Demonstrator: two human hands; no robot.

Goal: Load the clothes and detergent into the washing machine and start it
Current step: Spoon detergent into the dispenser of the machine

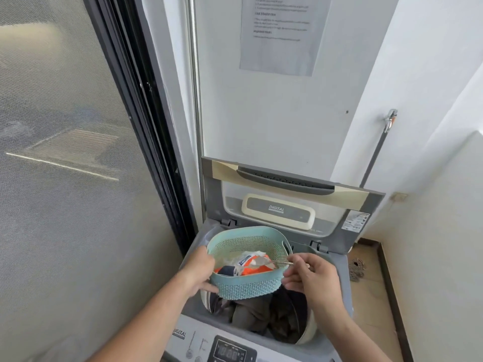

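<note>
On my far left I see a mesh window screen with a dark frame, and the washing machine stands just to its right against the white wall. My left hand is curled around the left rim of a teal perforated basket, thumb inside and fingers wrapped under the outer wall, holding it above the open drum. Dark clothes already lie in the drum beneath the basket. Inside the basket sits an orange and white detergent packet beside a dark item I can't make out. My right hand pinches a thin metal spoon between thumb and forefinger, its bowl over the packet, while the lower fingers touch the basket's right side. Behind, the lid stands raised. A control panel shows at the bottom edge.
</note>
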